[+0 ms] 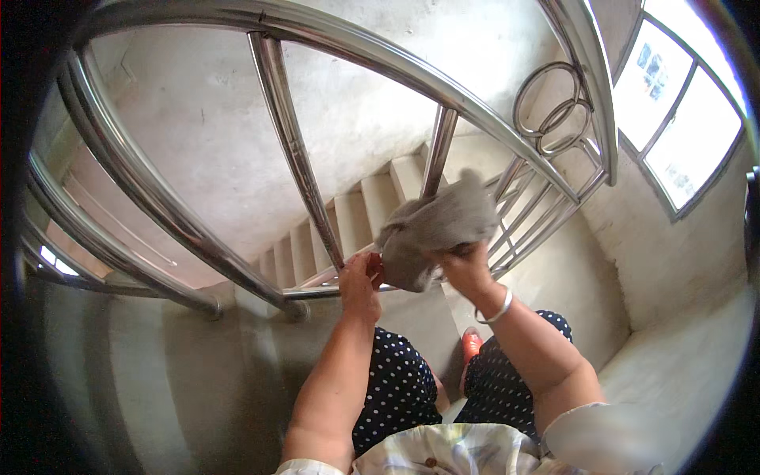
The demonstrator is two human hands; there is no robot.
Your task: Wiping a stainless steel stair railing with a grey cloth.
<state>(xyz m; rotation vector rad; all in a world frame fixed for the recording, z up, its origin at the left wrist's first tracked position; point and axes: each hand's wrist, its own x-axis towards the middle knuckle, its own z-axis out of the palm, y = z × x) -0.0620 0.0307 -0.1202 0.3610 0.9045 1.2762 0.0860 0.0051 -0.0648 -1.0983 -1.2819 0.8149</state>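
Observation:
My right hand (466, 267), with a silver-coloured bangle (497, 309) at the wrist, grips a grey-brown cloth (439, 228) that is bunched and blurred. My left hand (361, 279) is at the cloth's left edge, by the foot of a metal baluster (297, 148); whether its fingers pinch the cloth or the rail there is not clear. Behind the cloth stands another shiny baluster (440, 148). Over both runs the curved metal handrail (368, 50).
Concrete stairs (350, 219) lie beyond the railing. Metal rings (546, 101) decorate its right part, near a window (677, 113) in the plastered wall (659, 261). Thick curved bars (148, 190) stand on the left. A foot in a red shoe (472, 343) rests below.

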